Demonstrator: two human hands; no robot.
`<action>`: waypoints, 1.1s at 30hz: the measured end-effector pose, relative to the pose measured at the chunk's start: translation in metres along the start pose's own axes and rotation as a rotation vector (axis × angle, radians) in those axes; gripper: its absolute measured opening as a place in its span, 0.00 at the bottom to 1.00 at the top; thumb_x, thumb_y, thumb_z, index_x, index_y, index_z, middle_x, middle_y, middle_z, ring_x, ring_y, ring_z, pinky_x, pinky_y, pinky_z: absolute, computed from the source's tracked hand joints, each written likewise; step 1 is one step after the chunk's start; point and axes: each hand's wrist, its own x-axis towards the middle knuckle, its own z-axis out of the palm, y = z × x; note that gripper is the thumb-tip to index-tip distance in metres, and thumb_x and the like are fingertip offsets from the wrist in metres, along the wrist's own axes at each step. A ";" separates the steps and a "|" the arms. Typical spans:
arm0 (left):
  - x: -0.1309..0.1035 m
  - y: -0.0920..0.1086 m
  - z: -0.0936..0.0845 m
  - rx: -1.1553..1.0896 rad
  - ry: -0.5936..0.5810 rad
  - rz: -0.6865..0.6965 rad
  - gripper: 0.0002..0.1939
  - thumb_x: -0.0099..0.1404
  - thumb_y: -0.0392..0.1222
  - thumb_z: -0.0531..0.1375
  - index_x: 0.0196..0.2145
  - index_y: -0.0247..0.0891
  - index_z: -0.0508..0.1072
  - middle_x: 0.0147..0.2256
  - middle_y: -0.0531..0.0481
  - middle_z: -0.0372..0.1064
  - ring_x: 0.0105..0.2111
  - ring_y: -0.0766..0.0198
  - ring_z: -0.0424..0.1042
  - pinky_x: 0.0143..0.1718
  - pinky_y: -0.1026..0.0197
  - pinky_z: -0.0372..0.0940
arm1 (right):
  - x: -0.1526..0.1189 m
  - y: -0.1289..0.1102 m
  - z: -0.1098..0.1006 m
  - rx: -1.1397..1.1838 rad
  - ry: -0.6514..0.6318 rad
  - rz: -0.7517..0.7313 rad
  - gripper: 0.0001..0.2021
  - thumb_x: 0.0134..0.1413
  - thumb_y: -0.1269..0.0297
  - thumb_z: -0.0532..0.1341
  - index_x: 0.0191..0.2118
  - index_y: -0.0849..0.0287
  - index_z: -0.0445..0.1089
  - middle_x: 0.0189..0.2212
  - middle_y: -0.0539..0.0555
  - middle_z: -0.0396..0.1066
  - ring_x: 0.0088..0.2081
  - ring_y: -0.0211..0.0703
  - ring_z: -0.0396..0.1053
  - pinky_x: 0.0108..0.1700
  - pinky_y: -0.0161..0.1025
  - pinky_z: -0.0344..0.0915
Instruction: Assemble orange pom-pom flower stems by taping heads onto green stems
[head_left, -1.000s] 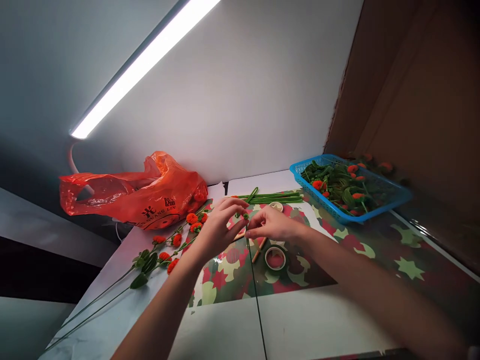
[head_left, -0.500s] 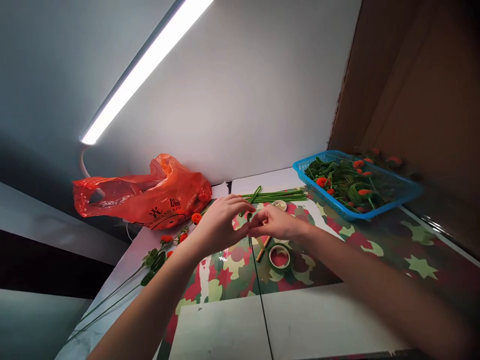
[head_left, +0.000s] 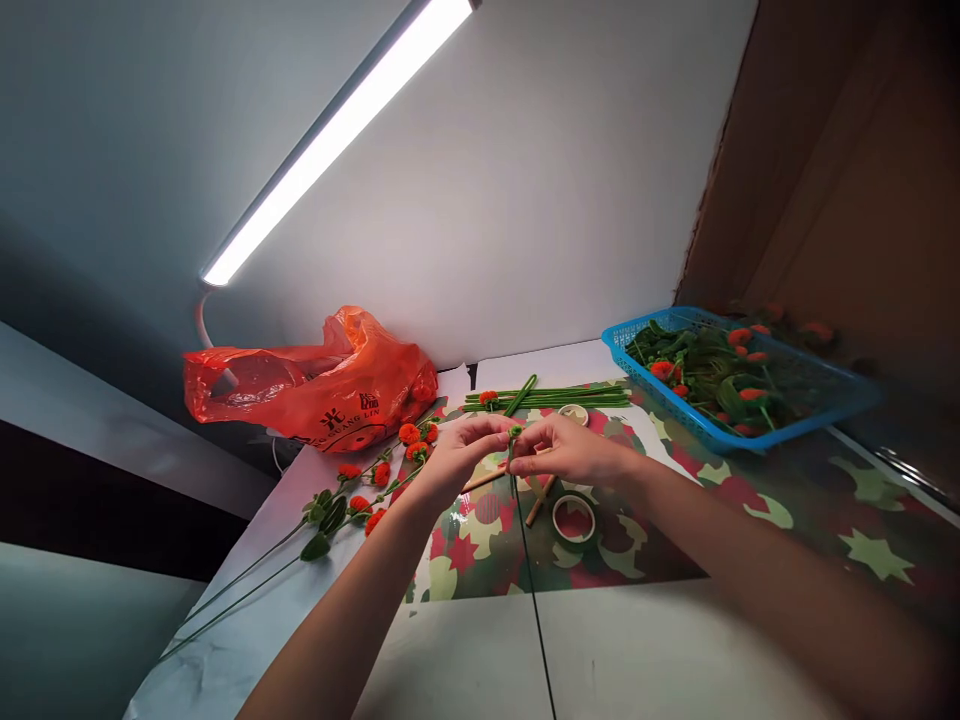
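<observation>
Left hand (head_left: pixel 471 448) and right hand (head_left: pixel 564 450): fingers nearly closed, both pinching a thin green stem (head_left: pixel 525 530) near its top.

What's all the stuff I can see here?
Lamp: one, white, upper left
Plastic bag: one, red-orange, rear left
Basket: one, blue, rear right, holding orange flowers and greenery
Flower sprays: several, orange-green, left
Loose stems: many, green, behind hands
Tape-like rolls: two, green and pale, near right hand
Sticks: two, brown, near hands
Patterned sheet: one, multicoloured, on table
Green-tipped stem: one, between fingertips
Left hand, right hand: one each, bare, centre
</observation>
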 end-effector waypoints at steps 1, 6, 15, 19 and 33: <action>0.001 0.000 0.001 -0.003 0.007 0.003 0.06 0.56 0.41 0.61 0.28 0.36 0.74 0.35 0.47 0.71 0.38 0.60 0.69 0.43 0.57 0.62 | 0.000 0.000 0.000 -0.001 -0.001 0.004 0.16 0.47 0.53 0.62 0.22 0.63 0.67 0.18 0.46 0.58 0.23 0.33 0.53 0.26 0.33 0.49; 0.001 0.004 0.006 0.029 0.055 0.033 0.10 0.54 0.44 0.62 0.22 0.35 0.71 0.30 0.49 0.67 0.34 0.63 0.66 0.40 0.59 0.61 | 0.000 0.000 0.001 -0.008 0.005 0.003 0.17 0.46 0.52 0.63 0.22 0.64 0.68 0.18 0.46 0.57 0.22 0.32 0.51 0.25 0.33 0.48; -0.004 0.008 0.011 0.137 0.107 0.072 0.13 0.54 0.45 0.63 0.21 0.35 0.66 0.28 0.51 0.62 0.30 0.66 0.64 0.33 0.62 0.62 | 0.001 0.005 0.003 0.029 -0.030 0.035 0.16 0.46 0.53 0.63 0.22 0.63 0.67 0.17 0.45 0.53 0.21 0.31 0.48 0.24 0.33 0.46; -0.006 0.012 -0.005 0.367 -0.012 0.184 0.09 0.60 0.43 0.59 0.36 0.37 0.71 0.36 0.47 0.68 0.37 0.63 0.68 0.39 0.59 0.64 | 0.000 0.001 0.000 0.044 -0.056 0.036 0.16 0.47 0.53 0.62 0.24 0.63 0.68 0.20 0.48 0.60 0.24 0.33 0.55 0.26 0.33 0.51; 0.008 0.047 -0.028 1.377 -0.253 0.741 0.11 0.66 0.44 0.53 0.43 0.46 0.72 0.37 0.49 0.73 0.35 0.64 0.69 0.39 0.59 0.59 | -0.001 -0.003 -0.002 0.049 -0.099 0.022 0.15 0.48 0.53 0.63 0.26 0.63 0.68 0.20 0.46 0.58 0.24 0.33 0.53 0.27 0.33 0.49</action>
